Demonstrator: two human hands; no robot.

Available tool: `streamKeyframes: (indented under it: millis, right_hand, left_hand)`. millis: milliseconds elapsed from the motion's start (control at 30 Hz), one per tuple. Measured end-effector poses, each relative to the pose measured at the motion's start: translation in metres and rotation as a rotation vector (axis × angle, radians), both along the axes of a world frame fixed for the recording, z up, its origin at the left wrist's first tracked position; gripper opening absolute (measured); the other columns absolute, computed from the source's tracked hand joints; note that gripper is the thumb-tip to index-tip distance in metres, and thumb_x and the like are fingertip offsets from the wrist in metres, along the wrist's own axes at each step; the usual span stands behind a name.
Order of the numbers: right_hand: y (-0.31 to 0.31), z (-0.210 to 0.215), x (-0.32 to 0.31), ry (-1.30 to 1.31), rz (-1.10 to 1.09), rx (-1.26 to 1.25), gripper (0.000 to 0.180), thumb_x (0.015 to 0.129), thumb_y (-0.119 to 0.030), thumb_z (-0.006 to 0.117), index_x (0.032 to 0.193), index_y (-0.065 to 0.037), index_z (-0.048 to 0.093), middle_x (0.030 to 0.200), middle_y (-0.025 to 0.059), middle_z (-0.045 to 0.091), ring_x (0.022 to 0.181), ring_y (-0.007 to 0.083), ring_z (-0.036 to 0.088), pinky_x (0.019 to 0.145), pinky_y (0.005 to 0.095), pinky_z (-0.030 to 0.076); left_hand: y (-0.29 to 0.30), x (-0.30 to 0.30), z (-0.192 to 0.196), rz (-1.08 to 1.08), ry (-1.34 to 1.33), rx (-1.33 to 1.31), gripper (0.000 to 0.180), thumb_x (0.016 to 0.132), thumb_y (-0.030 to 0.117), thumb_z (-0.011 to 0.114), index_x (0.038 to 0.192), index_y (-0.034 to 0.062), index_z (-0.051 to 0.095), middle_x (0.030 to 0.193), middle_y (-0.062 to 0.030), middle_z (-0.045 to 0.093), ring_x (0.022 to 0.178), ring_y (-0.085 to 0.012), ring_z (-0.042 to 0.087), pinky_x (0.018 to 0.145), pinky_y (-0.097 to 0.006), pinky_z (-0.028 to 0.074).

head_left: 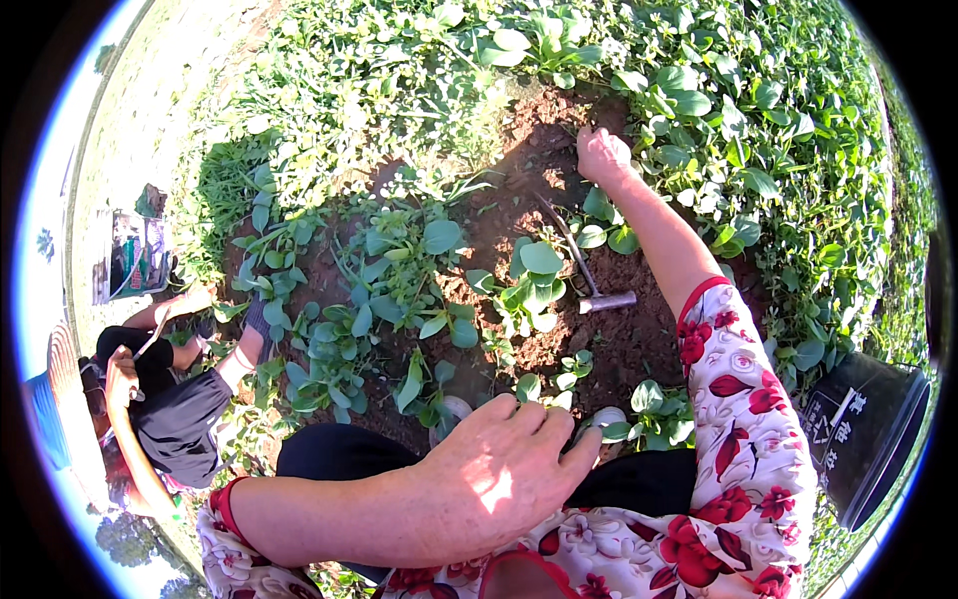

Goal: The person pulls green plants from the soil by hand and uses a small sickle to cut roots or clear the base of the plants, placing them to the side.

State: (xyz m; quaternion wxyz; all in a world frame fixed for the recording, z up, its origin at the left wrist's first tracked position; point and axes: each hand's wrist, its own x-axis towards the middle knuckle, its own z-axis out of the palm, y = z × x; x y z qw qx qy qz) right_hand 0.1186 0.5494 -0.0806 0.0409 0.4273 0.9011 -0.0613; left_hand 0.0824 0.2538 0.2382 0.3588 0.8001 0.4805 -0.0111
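Observation:
My right hand (603, 156) reaches far out over bare brown soil at the edge of low weeds, its fingers closed. What they pinch is too small to make out. Nearer to me lies a small hand tool (607, 301) with a short cylindrical piece and a thin, slightly curved metal bar, untouched on the earth. Close by it grows a leafy green plant (534, 285). My left hand (511, 454) hangs loosely above my knees, back upward, the thumb apart from the bent fingers. Its fingertips are hidden, and nothing shows in it.
A black bucket (860, 434) with white markings stands at right. On the left another person (180, 419) crouches, near a container (132, 255) with assorted items. Broad-leaved seedlings (384, 290) and dense weeds (768, 150) surround the dug soil (639, 349).

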Motion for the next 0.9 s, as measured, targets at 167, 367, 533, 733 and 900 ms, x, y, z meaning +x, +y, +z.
streamKeyframes:
  millis: [167, 367, 533, 733, 900]
  right_hand:
    - [-0.001, 0.015, -0.003, -0.18, -0.011, -0.174, 0.021, 0.082, -0.013, 0.053, 0.092, -0.008, 0.07, 0.098, 0.0118, 0.068, 0.092, 0.0271, 0.066, 0.076, 0.0369, 0.053]
    - [0.041, -0.003, 0.01, 0.552, -0.26, -0.912, 0.033, 0.082, -0.024, 0.056, 0.103, 0.001, 0.061, 0.103, 0.0231, 0.061, 0.098, 0.0327, 0.059, 0.084, 0.0376, 0.047]
    - [0.092, -0.028, 0.006, 0.412, -0.27, -0.303, 0.032, 0.085, -0.026, 0.053, 0.105, -0.001, 0.052, 0.106, 0.0236, 0.061, 0.101, 0.0395, 0.058, 0.086, 0.0452, 0.046]
    - [0.065, -0.019, -0.035, 0.221, -0.293, -0.324, 0.04, 0.088, -0.036, 0.053, 0.119, -0.01, 0.054, 0.107, 0.0166, 0.064, 0.099, 0.0345, 0.061, 0.086, 0.0452, 0.049]
    - [0.02, -0.007, -0.042, 0.974, -0.243, -1.187, 0.034, 0.087, -0.03, 0.054, 0.102, 0.0, 0.061, 0.091, 0.0141, 0.063, 0.085, 0.0333, 0.059, 0.076, 0.0402, 0.048]
  left_hand:
    - [0.002, 0.001, 0.0, 0.004, -0.009, 0.016, 0.05, 0.075, 0.015, 0.055, 0.123, -0.0005, 0.05, 0.09, -0.01, 0.055, 0.08, -0.0205, 0.055, 0.07, -0.03, 0.043]
    - [0.0, 0.0, 0.001, 0.013, -0.005, -0.006, 0.051, 0.075, 0.014, 0.056, 0.123, -0.0002, 0.05, 0.094, -0.0114, 0.056, 0.082, -0.0211, 0.056, 0.073, -0.031, 0.044]
    - [0.008, 0.005, 0.002, -0.009, -0.022, 0.017, 0.054, 0.074, 0.013, 0.056, 0.125, 0.0001, 0.049, 0.096, -0.0116, 0.055, 0.084, -0.0214, 0.056, 0.074, -0.031, 0.044]
    - [0.017, 0.01, 0.004, -0.015, 0.015, -0.037, 0.053, 0.073, 0.015, 0.057, 0.123, -0.0005, 0.049, 0.096, -0.0115, 0.055, 0.086, -0.0221, 0.056, 0.075, -0.031, 0.043]
    - [0.02, 0.005, -0.002, -0.061, 0.022, -0.095, 0.054, 0.075, 0.015, 0.056, 0.127, 0.0, 0.046, 0.1, -0.0128, 0.054, 0.091, -0.0247, 0.056, 0.08, -0.033, 0.044]
